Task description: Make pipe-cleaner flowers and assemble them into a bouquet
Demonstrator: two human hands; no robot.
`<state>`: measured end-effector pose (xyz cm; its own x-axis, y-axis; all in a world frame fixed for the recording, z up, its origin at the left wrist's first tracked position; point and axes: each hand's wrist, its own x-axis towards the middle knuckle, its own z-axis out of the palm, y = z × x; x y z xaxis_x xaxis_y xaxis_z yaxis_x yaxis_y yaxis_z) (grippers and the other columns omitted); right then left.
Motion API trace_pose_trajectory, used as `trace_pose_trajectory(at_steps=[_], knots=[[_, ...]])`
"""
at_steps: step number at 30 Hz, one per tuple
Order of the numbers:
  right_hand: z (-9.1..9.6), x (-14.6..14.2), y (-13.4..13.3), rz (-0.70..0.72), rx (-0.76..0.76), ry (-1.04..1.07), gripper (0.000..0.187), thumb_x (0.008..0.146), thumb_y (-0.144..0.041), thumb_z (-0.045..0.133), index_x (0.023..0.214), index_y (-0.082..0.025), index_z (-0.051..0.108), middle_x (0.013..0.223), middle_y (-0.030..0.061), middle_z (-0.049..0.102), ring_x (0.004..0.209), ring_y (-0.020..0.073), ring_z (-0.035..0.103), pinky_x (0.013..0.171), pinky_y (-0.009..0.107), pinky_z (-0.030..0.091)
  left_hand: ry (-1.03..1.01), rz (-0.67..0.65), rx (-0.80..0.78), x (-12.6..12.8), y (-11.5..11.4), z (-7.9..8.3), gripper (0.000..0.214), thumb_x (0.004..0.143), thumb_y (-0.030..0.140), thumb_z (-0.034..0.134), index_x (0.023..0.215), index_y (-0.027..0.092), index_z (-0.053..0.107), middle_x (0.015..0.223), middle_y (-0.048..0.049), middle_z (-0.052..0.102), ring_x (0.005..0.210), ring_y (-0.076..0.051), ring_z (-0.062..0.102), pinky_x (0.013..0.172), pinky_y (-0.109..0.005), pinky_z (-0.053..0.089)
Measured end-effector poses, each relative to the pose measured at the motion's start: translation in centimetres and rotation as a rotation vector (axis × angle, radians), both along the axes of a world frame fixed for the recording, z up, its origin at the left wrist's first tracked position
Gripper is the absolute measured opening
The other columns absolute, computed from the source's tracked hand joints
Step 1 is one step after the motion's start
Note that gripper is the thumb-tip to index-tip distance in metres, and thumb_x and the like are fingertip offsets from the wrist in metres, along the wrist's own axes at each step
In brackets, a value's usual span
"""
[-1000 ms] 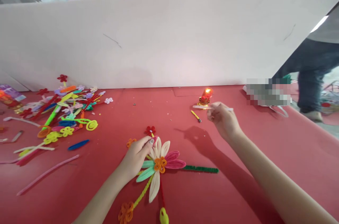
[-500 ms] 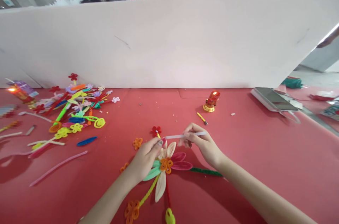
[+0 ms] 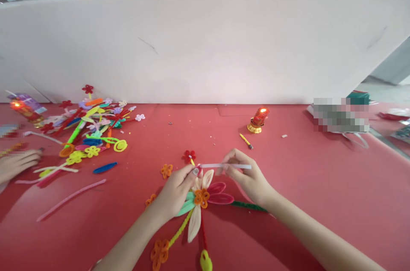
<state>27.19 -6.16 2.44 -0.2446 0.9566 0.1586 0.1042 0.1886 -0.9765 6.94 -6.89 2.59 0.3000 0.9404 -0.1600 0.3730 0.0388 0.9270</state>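
My left hand (image 3: 181, 185) pinches a small pink-red piece (image 3: 200, 170) between thumb and fingers; most of it is hidden. In my right hand (image 3: 245, 177) is a thin translucent glue stick (image 3: 235, 166), held level, its left tip at the pink-red piece. Under and around my hands lies a pipe-cleaner flower with cream petals (image 3: 194, 225), pink petals (image 3: 221, 196), mint-green petals (image 3: 187, 205) and an orange centre (image 3: 202, 198). Its stems spread outward, one dark green (image 3: 249, 206). A red flower (image 3: 189, 156) lies just beyond my left fingertips.
A lit red lamp (image 3: 258, 120) on a gold base stands beyond my right hand, near a short yellow pencil-like stick (image 3: 246, 140). Colourful pipe-cleaner pieces (image 3: 92, 128) are heaped at left. Another person's hand (image 3: 21, 164) rests at the left edge. A white board (image 3: 205, 44) stands behind.
Another person's hand has come in at the left edge. The view has shifted slightly. My hands keep almost the same pose, the glue stick a little more level.
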Motion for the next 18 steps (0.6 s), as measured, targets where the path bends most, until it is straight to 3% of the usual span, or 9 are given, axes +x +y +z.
trace_pose_trajectory(at_steps=[5,9,18], knots=[[0.5,0.3,-0.6,-0.046,0.368,-0.338,0.006,0.081,-0.018,0.048,0.077,-0.023,0.049,0.068,0.0010,0.060,0.058,0.0132,0.050,0.055,0.026,0.038,0.023,-0.020,0.018,0.1,0.0,0.2,0.032,0.087,0.045,0.036,0.075,0.018,0.046,0.059,0.0058,0.029,0.052,-0.009,0.028,0.048,-0.021,0.024],[0.9,0.2,-0.7,-0.014,0.636,-0.465,0.010,0.077,-0.012,0.046,0.079,-0.022,0.050,0.065,0.0011,0.056,0.058,0.0133,0.048,0.053,0.024,0.036,0.066,-0.019,0.046,0.2,0.0,0.5,0.031,0.087,0.042,0.035,0.073,0.017,0.045,0.059,0.0056,0.032,0.053,-0.009,0.030,0.050,-0.021,0.025],[1.1,0.0,-0.9,0.068,0.758,-0.535,0.015,0.070,-0.007,0.042,0.075,-0.020,0.047,0.062,0.0001,0.053,0.057,0.0126,0.042,0.053,0.023,0.031,0.114,-0.024,0.077,0.4,0.0,0.8,0.030,0.089,0.040,0.034,0.069,0.018,0.041,0.057,0.0063,0.030,0.051,-0.009,0.028,0.048,-0.021,0.023]])
